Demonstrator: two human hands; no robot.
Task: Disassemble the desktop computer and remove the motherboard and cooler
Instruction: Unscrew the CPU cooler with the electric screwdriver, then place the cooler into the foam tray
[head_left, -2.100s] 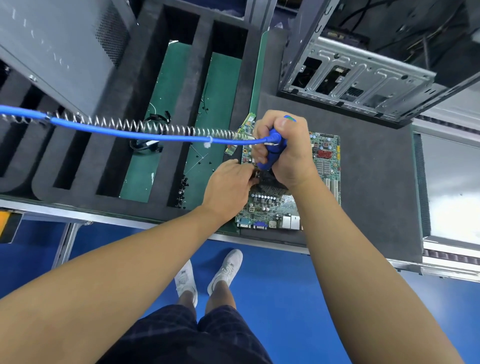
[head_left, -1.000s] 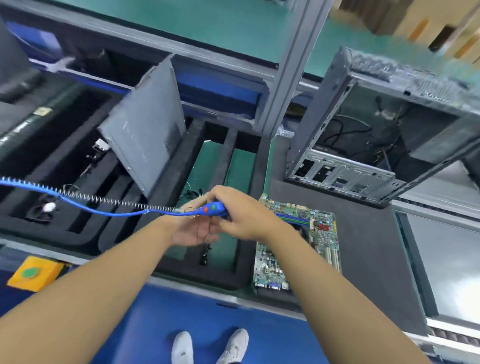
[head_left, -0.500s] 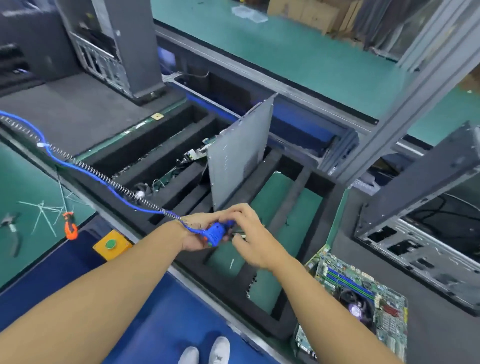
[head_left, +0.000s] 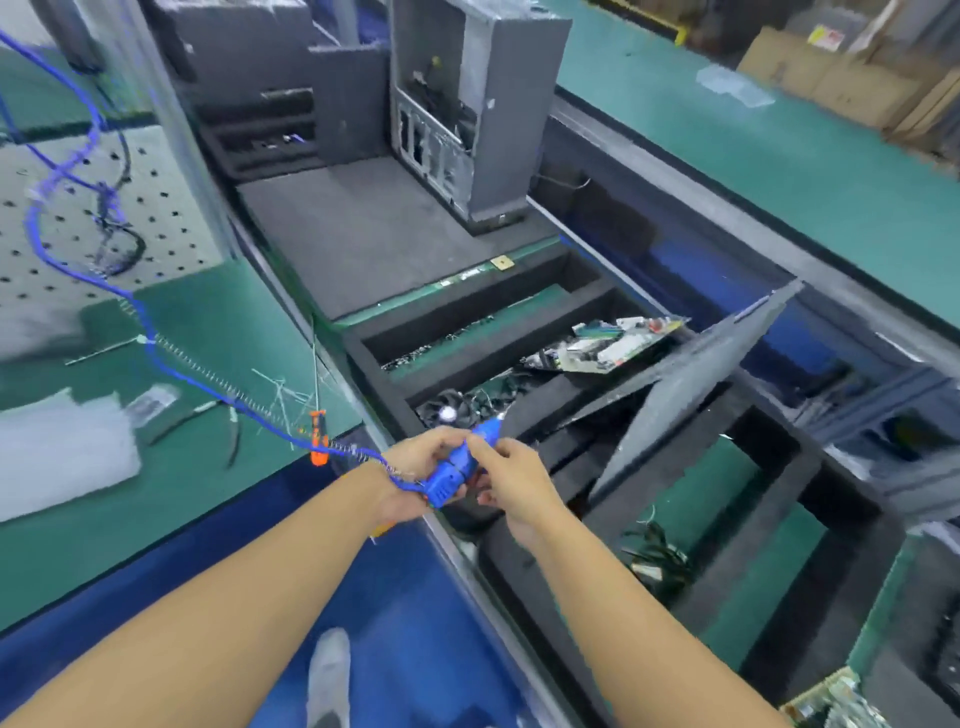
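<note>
Screwdriver (head_left: 460, 460) held by both: L hand (head_left: 415, 470) fingers wrap its body, R hand (head_left: 514, 475) fingers pinch near tip; motherboard (head_left: 836, 701) well right of fingers, nearer R hand.

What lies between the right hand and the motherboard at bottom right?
Head view: black foam tray dividers and a cable bundle lie between right hand and motherboard.

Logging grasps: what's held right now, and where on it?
The blue electric screwdriver: left hand grips its rear body, right hand pinches near the tip.
</note>
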